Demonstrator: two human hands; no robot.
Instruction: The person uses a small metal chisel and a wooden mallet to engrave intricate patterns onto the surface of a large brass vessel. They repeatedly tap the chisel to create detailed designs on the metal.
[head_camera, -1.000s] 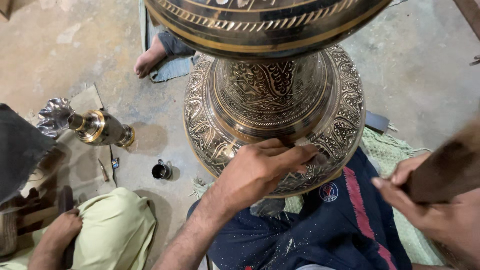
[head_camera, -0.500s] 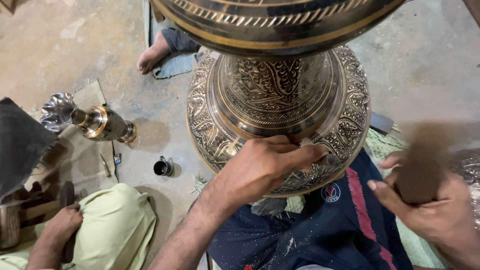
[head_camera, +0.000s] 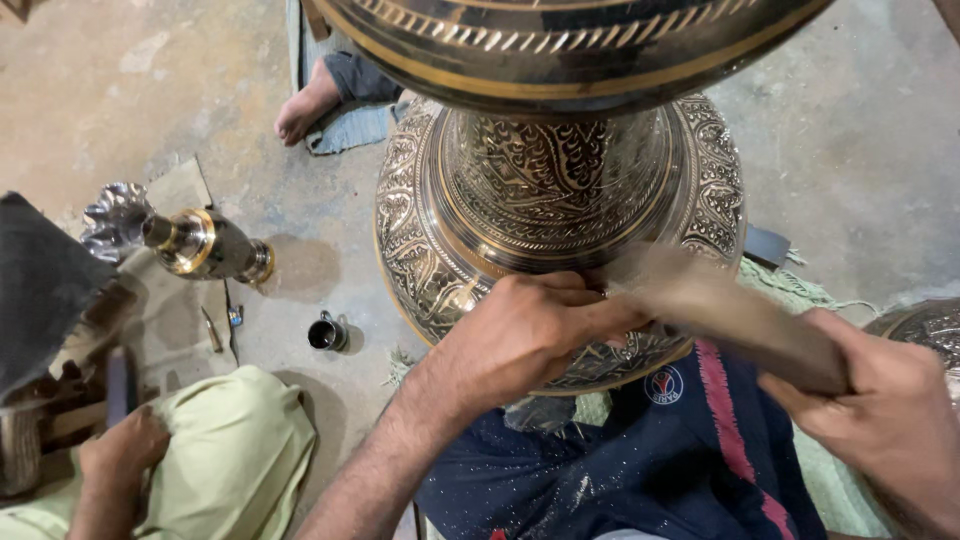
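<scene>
A large engraved brass vase (head_camera: 560, 190) stands in front of me, its patterned round base resting above my dark blue shorts (head_camera: 640, 460). My left hand (head_camera: 530, 335) is pressed against the lower rim of the base, fingers closed on a small tool that is mostly hidden. My right hand (head_camera: 880, 420) grips a wooden mallet (head_camera: 730, 310), blurred with motion, its head right at my left hand's fingers.
At the left a co-worker in light green trousers (head_camera: 215, 465) has a hand (head_camera: 125, 450) on a tool. A small brass vessel (head_camera: 205, 245) lies on cardboard, a small dark cup (head_camera: 327, 333) stands on the concrete floor, and a bare foot (head_camera: 310, 100) shows behind.
My right hand has swung the mallet from the far right, leftward onto the tool at my left hand. My left hand stays on the vase's base.
</scene>
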